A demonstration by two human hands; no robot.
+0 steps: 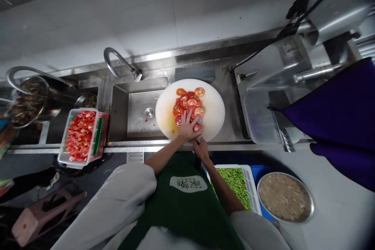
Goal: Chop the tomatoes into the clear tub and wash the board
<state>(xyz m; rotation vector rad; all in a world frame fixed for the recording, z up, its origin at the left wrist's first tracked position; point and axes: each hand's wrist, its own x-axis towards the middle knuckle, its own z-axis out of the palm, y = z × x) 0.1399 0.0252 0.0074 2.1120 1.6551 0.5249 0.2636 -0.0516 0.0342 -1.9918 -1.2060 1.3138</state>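
Left hand: centre of the frame, fingers spread flat on the tomato slices, pinning them so they don't slide.
Right hand: just below, at the board's near edge, closed around what is probably a knife handle; the blade is too small to make out.
Tomato slices: piled mid-board on the round white cutting board, which bridges the sink.
Crate of chopped tomato: left of centre, within reach.

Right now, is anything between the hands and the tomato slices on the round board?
Nothing visible. The left hand lies flat on the tomato slices on the white board. The right hand is at the board's near edge, right beside them.
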